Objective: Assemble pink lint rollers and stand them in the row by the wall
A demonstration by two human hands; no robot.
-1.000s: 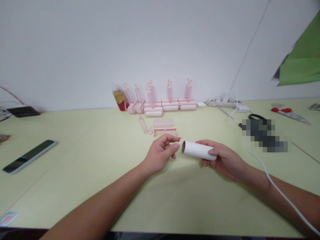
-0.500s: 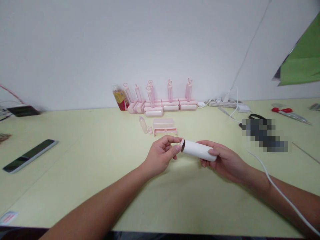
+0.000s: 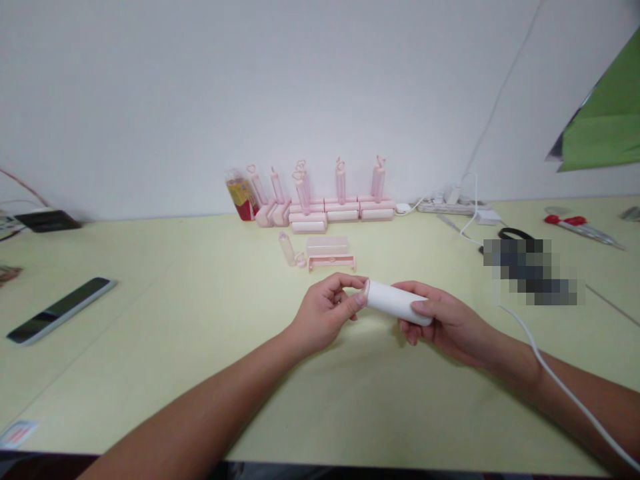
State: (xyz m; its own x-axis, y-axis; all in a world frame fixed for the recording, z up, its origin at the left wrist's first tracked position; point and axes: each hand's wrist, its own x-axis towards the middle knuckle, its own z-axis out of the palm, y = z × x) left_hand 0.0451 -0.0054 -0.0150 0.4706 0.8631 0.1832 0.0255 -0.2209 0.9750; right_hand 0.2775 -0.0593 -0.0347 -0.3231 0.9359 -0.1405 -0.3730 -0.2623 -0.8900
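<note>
2 bare hands meet over the yellow-green table (image 3: 165, 333). The right hand (image 3: 447, 321) is wrapped around a white roll (image 3: 395, 301), held level just above the surface. The left hand (image 3: 323, 313) pinches the roll's left end, fingertips pressed together on its rim. Just beyond lies a pink frame (image 3: 331, 263). Pink lint rollers (image 3: 340, 200) stand by the wall.

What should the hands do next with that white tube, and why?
Probably a small inward push with the left hand, the right hand holding the white cylindrical tube steady. The left fingertips pinch the tube's left end and the right hand grips its other half, so that end is braced. What sits under the fingertips is too small to tell.
</note>
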